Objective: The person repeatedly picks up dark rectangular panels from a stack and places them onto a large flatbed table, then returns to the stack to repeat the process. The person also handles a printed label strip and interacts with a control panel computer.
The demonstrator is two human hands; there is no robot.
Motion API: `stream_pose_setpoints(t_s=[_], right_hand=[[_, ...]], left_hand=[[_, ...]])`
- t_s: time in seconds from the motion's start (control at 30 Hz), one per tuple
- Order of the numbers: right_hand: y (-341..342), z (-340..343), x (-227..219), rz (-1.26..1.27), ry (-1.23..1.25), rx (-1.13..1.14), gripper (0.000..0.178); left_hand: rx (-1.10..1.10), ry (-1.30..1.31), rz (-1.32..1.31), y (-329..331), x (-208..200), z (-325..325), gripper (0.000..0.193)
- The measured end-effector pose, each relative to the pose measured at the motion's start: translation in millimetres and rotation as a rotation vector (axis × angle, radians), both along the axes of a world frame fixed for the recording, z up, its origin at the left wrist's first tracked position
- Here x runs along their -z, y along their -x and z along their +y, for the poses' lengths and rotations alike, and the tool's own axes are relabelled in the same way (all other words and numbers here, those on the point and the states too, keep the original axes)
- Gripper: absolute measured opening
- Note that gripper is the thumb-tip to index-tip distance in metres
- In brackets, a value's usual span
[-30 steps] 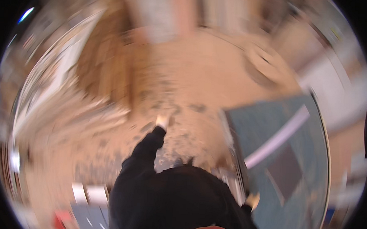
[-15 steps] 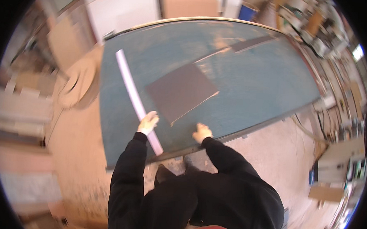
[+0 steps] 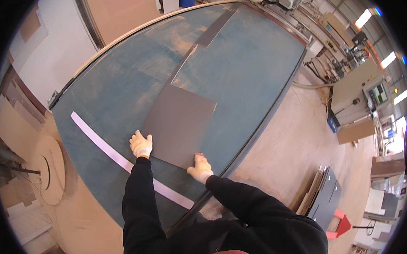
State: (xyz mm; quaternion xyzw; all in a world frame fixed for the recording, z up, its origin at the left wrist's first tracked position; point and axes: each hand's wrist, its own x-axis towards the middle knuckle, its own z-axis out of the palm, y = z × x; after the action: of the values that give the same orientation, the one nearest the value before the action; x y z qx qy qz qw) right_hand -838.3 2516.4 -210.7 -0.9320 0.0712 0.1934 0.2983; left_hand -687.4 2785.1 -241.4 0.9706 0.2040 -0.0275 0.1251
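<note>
A dark brown rectangular board (image 3: 178, 123) lies flat on a large blue-green table (image 3: 242, 74). My left hand (image 3: 141, 144), in a pale knit glove, is at the board's left edge with its fingers apart. At the near right corner my right hand (image 3: 200, 168), gloved too, has its fingers curled at the board's edge and covers that corner. A long pale pinkish-white strip (image 3: 105, 145) lies across the near left of the table, partly hidden under my left forearm. Beyond the board, a narrow dark brown offcut (image 3: 217, 27) reaches toward the far edge.
Large sheets (image 3: 48, 43) lean behind the table. A round wooden reel-like piece (image 3: 49, 170) stands at the left. To the right are a machine cabinet with a screen (image 3: 359, 93), a stack of dark panels (image 3: 325, 196) and a red pallet-truck part (image 3: 340, 223).
The view has swung round to the right. My left hand has left the pale strip for the board's left edge. My right hand has come to the board's near right corner.
</note>
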Motion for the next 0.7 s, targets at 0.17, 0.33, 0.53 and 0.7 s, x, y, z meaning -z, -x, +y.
stream_pose_setpoints(t_s=[0.17, 0.33, 0.53, 0.7], right_hand=[[35, -54, -3, -0.119, -0.875, 0.597, 0.065], [110, -167, -43, -0.223, -1.819, 1.109, 0.053], [258, -189, -51, -0.493, -2.095, 0.949, 0.062], [389, -184, 3, -0.534, -1.302, 1.546, 0.033]], left_hand=[[0.207, 0.8, 0.187, -18, 0, 16, 0.068], [0.26, 1.545, 0.221, 51, -2, -57, 0.042], [0.104, 1.757, 0.472, 230, -23, -231, 0.03], [0.279, 1.717, 1.38, 363, -9, -275, 0.039]])
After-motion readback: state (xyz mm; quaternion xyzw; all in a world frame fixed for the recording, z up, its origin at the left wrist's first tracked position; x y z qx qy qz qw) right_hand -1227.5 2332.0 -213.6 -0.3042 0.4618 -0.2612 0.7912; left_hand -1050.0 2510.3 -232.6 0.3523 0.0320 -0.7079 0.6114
